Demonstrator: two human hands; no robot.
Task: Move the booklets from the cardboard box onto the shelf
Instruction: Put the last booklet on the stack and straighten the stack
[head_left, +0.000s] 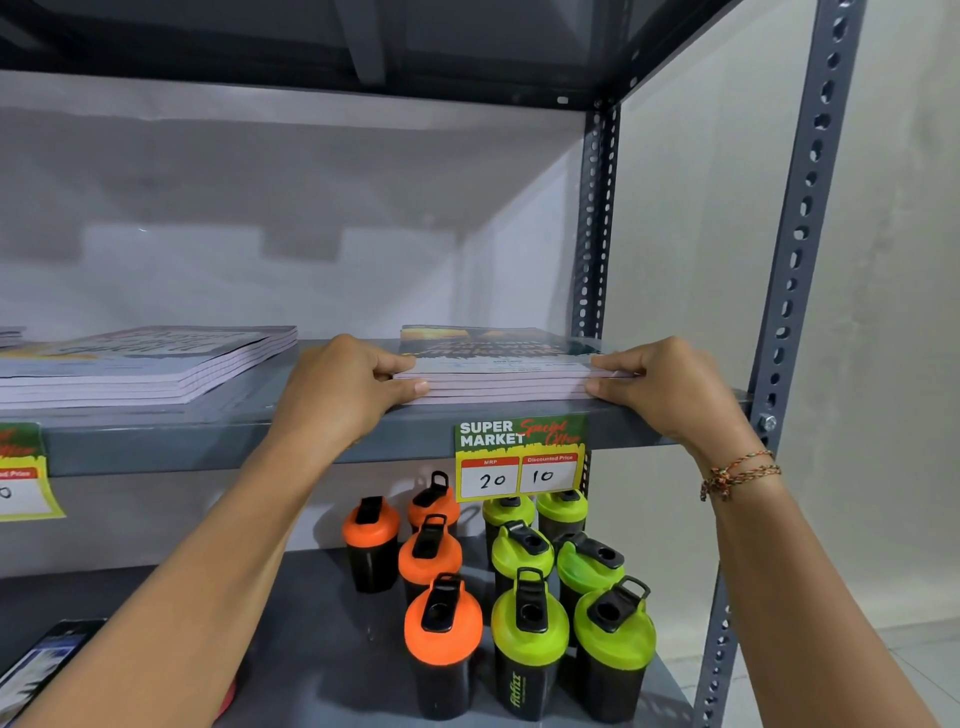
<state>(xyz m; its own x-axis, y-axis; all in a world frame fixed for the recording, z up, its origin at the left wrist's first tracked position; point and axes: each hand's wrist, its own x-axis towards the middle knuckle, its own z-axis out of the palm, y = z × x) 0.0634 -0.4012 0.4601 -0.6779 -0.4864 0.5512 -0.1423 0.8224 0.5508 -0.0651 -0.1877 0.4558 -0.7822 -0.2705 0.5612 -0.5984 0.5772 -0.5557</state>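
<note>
A small stack of booklets (498, 366) with a dark green and orange cover lies at the right end of the grey metal shelf (332, 441). My left hand (343, 387) grips the stack's left edge, thumb under and fingers on top. My right hand (670, 387) grips its right edge the same way. A second, larger stack of booklets (150, 364) rests on the same shelf to the left, apart from my hands. The cardboard box is out of view.
A price tag (521, 457) hangs from the shelf edge below the held stack. On the lower shelf stand several orange-lidded (441, 623) and green-lidded shaker bottles (530, 629). A perforated upright post (795, 291) bounds the right side. Another tag (23, 473) hangs far left.
</note>
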